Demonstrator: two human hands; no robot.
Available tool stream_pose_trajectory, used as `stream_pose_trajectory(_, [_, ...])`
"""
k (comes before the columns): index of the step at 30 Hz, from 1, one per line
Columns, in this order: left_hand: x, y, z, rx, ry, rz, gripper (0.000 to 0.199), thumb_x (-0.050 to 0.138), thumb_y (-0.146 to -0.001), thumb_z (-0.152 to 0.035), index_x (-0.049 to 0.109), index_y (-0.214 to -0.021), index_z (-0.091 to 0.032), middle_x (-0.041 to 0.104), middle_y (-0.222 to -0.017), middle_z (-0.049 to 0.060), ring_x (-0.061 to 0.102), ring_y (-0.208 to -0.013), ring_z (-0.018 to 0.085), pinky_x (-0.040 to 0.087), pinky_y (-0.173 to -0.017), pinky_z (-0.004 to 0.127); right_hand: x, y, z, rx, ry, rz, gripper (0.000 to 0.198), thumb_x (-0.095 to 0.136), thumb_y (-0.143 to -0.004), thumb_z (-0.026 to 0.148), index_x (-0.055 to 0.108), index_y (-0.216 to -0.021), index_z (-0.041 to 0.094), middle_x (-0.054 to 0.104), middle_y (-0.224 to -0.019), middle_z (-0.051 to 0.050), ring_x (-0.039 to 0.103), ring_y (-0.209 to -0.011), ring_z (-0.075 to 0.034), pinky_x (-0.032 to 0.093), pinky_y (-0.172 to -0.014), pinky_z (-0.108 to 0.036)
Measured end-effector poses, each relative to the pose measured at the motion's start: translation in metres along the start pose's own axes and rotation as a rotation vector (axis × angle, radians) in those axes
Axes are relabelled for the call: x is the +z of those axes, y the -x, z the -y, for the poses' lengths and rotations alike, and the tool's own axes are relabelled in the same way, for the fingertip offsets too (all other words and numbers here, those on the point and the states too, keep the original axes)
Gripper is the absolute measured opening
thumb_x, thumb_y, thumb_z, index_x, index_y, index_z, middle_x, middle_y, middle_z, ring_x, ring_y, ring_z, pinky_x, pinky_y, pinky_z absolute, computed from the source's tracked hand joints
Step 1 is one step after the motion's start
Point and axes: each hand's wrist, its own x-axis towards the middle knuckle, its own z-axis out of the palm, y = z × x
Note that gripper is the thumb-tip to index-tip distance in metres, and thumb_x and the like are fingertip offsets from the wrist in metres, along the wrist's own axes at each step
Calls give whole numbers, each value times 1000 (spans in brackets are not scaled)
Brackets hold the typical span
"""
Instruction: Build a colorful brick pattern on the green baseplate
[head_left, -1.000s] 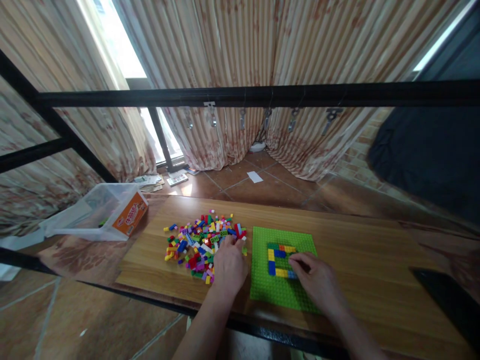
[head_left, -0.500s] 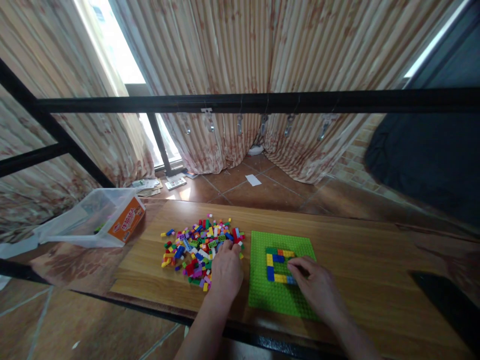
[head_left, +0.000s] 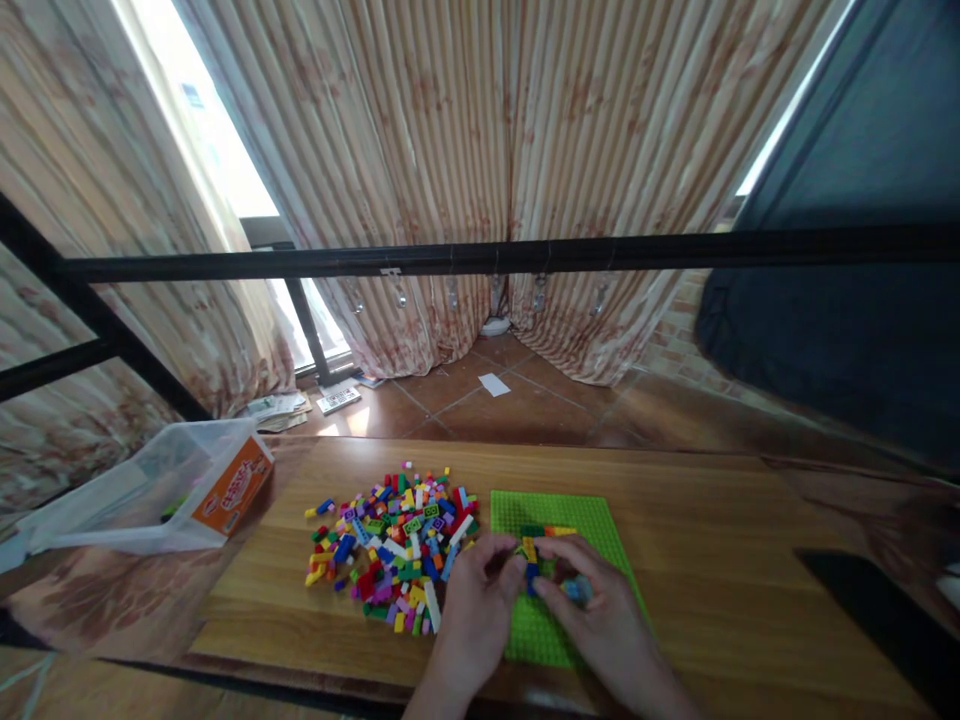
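My left hand (head_left: pixel 484 605) is at the left side of the green baseplate (head_left: pixel 551 640), its thumb and index finger pinched together around what looks like a small yellowish building brick, mostly covered by the fingertips. Opposite it, my right hand (head_left: pixel 604 610) curves over the plate. Its thumb and index fingertips reach the yellow brick (head_left: pixel 529 548) and blue brick (head_left: pixel 532 580) in the left row of a brick outline; whether they hold a piece is hidden. Light blue bricks (head_left: pixel 577 588) show beneath the right fingers. Green and orange bricks (head_left: pixel 555 531) form the far row.
A loose pile of multicoloured bricks (head_left: pixel 397 550) covers the table's left part. Beyond it sits a clear plastic bin (head_left: pixel 157 530) with an orange label. A black flat object (head_left: pixel 855 610) lies on the right. A dark metal rail (head_left: pixel 450 260) crosses ahead of the curtains.
My left hand has left the brick pile and moved right to the baseplate. My right hand has shifted left over the outline, so both hands now meet there. The view has tilted slightly.
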Motion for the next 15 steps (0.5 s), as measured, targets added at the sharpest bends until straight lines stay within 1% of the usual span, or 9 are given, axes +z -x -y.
stream_pose_trajectory(2, [11,1,-1,-66,172,11,18,61,-75,-29,66,-86,-16,67,-79,5,62,-75,18,46,-65,26,3,2,6,-5,-44,17,30,58,-81,26,62,-112,26,64,-101,-4,60,-84,-16,50,-79,-31])
stream_pose_trajectory(4, [18,2,-3,-143,319,8,23,66,-70,-32,67,-86,-15,67,-74,6,62,-71,19,46,-61,26,4,3,11,0,-74,17,32,59,-80,24,63,-112,27,64,-100,-3,60,-85,-17,50,-79,-31])
stream_pose_trajectory(6, [21,2,-5,-216,432,-11,30,71,-66,-35,67,-86,-15,67,-71,5,60,-63,16,46,-59,26,4,2,14,10,-93,15,33,58,-80,23,64,-111,28,64,-98,-3,60,-84,-16,51,-78,-30])
stream_pose_trajectory(9, [23,2,-7,-307,592,-20,37,78,-60,-37,67,-87,-14,67,-73,4,56,-56,12,45,-58,25,2,1,17,15,-93,-1,33,57,-80,21,65,-111,28,64,-96,-2,61,-83,-16,51,-77,-29])
stream_pose_trajectory(13, [27,6,-7,-400,796,40,37,80,-59,-34,67,-87,-15,68,-72,5,60,-61,13,44,-59,22,1,1,19,0,-82,-56,32,59,-78,20,67,-108,28,66,-104,-3,61,-94,-18,50,-84,-30])
stream_pose_trajectory(15, [31,7,-7,-439,844,53,37,81,-59,-33,67,-88,-15,68,-71,5,62,-62,14,45,-59,23,-1,2,18,-3,-82,-79,30,60,-78,22,68,-106,28,66,-108,-4,61,-100,-19,50,-87,-31])
